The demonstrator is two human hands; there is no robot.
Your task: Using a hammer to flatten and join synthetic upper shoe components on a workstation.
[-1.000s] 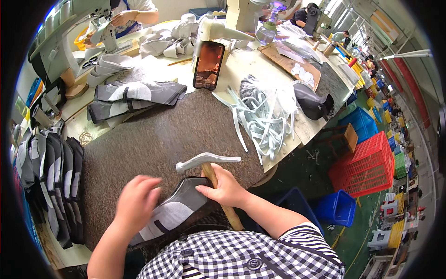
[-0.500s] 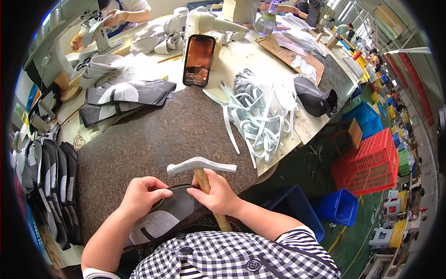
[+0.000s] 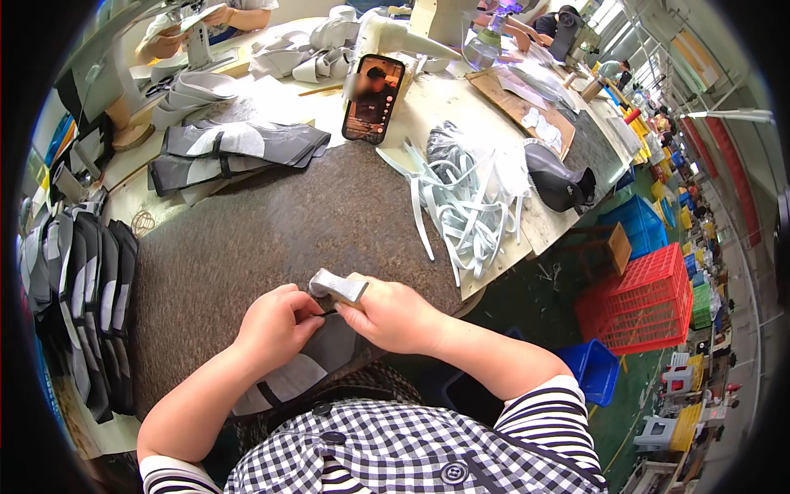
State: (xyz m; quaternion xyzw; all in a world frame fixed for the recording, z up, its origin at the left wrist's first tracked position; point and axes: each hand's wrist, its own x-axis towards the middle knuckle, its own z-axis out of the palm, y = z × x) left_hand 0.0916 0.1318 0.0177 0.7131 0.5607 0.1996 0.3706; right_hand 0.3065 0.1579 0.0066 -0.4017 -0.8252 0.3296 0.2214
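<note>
My right hand (image 3: 397,317) is closed round a hammer (image 3: 341,287), whose metal head stands just above the dark work surface. Most of its wooden handle is hidden. Under the hammer lies a grey fabric piece (image 3: 331,344) with a pale patch and a dark edge, partly over the front edge of the surface by my lap. The fingers of my left hand (image 3: 276,323) pinch the upper edge of this piece, beside the hammer head. The right thumb lies close to that same edge; I cannot tell whether it touches the piece.
A phone (image 3: 373,99) stands propped beyond the brown mat (image 3: 239,222). Grey cut pieces (image 3: 239,148) lie at the far left, and a stack of similar pieces (image 3: 82,305) at the left edge. Pale strips (image 3: 465,214) heap on the right. Red and blue crates (image 3: 638,300) stand on the floor.
The hammer has turned in my right hand, its handle now mostly hidden. My left hand has closed further on the piece's edge. The view has shifted slightly, and the phone's picture differs.
</note>
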